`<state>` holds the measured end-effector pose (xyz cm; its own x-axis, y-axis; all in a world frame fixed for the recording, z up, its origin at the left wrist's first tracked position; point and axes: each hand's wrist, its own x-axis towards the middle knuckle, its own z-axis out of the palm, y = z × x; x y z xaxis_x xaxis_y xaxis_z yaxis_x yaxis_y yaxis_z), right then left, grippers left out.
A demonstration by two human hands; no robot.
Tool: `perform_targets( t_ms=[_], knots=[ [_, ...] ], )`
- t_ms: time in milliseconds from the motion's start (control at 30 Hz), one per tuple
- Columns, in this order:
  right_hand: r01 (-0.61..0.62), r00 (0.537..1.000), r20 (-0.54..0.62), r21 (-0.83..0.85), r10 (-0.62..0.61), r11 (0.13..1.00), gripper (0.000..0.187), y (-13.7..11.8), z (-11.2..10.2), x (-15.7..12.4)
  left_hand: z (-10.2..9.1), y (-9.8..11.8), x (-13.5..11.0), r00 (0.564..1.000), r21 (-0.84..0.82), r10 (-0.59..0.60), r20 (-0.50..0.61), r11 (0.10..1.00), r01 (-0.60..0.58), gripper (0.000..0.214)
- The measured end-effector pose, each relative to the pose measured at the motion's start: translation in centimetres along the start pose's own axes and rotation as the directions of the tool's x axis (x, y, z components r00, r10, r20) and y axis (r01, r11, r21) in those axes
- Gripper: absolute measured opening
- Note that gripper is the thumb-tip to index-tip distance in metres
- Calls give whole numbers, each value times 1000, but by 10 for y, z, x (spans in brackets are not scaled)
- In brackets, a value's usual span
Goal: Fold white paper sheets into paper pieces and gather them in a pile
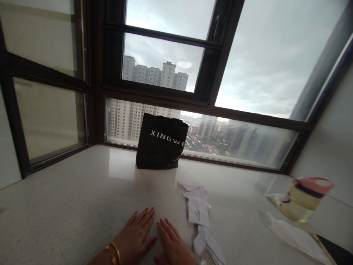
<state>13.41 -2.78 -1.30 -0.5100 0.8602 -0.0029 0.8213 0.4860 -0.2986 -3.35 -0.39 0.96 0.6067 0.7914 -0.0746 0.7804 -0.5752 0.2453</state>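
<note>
My left hand [138,232] lies flat on the pale speckled sill [68,213], fingers stretched forward, a gold bracelet [113,252] round its wrist. Close beside it, my right hand [175,241] also rests palm down with its fingers out. Neither holds anything. Just to the right of my right hand runs a row of folded white papers [199,209], some overlapping. Beyond both hands a black bag [162,151] with white lettering stands upright near the window.
At the right stands a tilted-looking, blurred bottle [300,202] with a pink lid and yellowish contents. Near it lie a crumpled white wrapper or tissue [295,233] and a dark flat object [335,250]. Dark-framed windows [204,101] border the sill.
</note>
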Motion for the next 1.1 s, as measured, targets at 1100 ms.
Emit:
perform_targets(
  t_ms=[1100],
  knots=[
    [11,978,-210,48,-1,999,45,32,-81,41,-11,4,-1,831,-36,-105,-546,994,102,20]
  ],
)
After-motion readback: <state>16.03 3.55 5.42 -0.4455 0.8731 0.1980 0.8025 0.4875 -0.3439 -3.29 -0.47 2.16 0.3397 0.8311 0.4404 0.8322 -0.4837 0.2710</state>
